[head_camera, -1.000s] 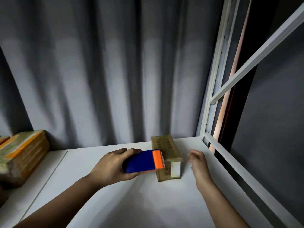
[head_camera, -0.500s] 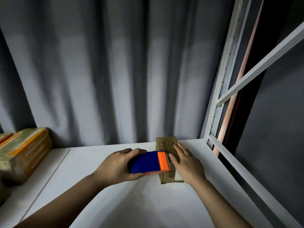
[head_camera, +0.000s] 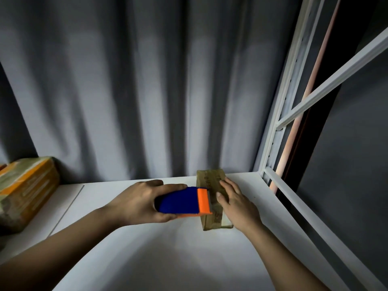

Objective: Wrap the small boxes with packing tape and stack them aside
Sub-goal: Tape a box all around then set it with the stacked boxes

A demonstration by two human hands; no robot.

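Gripping blue-and-orange tape dispenser (head_camera: 182, 201) in left hand (head_camera: 138, 203), fingers wrapped over top, thumb under; orange cutter end butted against left side of small box (head_camera: 211, 185). Right hand (head_camera: 237, 203) flat on box top, fingers straight and spread, pressing down, thumb tip near cutter edge. Box brown, glossy with tape, lying lengthwise on white counter (head_camera: 168, 259), pointing toward 12 o'clock, near right rear corner of surface. White label patch visible on near right end of box. Stack of already-wrapped boxes (head_camera: 23, 192) with orange stripes at 9 o'clock from dispenser, well apart, at far left edge, on separate white panel beside counter. Grey curtain (head_camera: 147, 91) hanging behind at 12 o'clock. White metal frame (head_camera: 294, 114) with diagonal brace at 2 o'clock, rail running along right edge of counter. Tape strip itself too hard to make out.
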